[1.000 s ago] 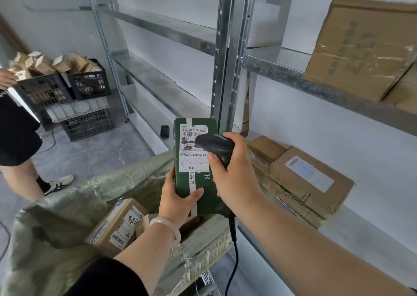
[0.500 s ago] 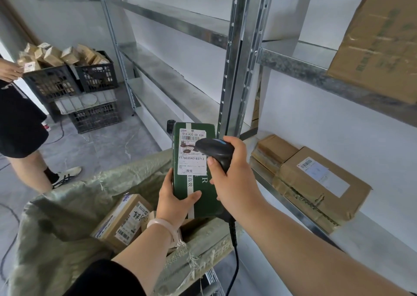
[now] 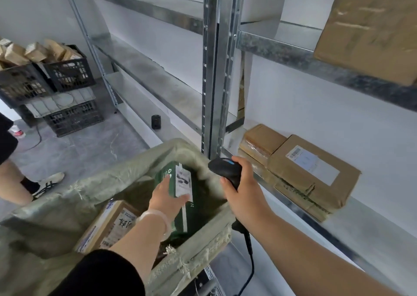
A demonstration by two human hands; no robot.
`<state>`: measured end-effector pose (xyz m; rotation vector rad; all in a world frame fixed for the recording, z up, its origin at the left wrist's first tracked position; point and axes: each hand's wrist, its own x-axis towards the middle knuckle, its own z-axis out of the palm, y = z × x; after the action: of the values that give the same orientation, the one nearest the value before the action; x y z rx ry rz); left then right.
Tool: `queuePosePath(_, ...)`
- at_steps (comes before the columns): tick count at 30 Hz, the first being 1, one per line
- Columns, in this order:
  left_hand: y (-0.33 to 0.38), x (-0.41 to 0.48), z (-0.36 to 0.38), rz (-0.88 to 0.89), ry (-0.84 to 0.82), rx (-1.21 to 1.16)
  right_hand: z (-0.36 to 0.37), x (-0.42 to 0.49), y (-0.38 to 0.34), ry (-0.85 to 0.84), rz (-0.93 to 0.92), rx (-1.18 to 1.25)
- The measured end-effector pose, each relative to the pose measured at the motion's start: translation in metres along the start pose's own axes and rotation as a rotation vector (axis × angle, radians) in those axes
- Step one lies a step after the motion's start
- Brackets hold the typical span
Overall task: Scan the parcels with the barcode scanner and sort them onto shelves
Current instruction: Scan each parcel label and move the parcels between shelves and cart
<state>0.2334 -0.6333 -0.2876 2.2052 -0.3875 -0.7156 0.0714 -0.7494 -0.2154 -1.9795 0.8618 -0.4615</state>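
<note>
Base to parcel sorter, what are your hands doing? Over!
Right hand grips barcode scanner. Left hand on green parcel, low in woven sack; grip blurred. Brown parcels occupy lower shelf at right.

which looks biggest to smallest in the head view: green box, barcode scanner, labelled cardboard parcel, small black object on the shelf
1. labelled cardboard parcel
2. green box, partly covered
3. barcode scanner
4. small black object, farther off, true size unsure

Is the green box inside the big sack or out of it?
Inside: the green box lies in the sack, below its rim, the left hand resting on it.
</note>
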Motion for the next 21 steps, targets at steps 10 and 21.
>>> queuePosePath(10,0.123,-0.007,0.105,0.316,-0.293,0.067,-0.073,0.007,0.052,0.36,0.132,0.086)
queuePosePath(21,0.194,-0.001,0.197,0.332,-0.34,0.093,-0.173,0.016,0.102,0.621,0.309,0.081)
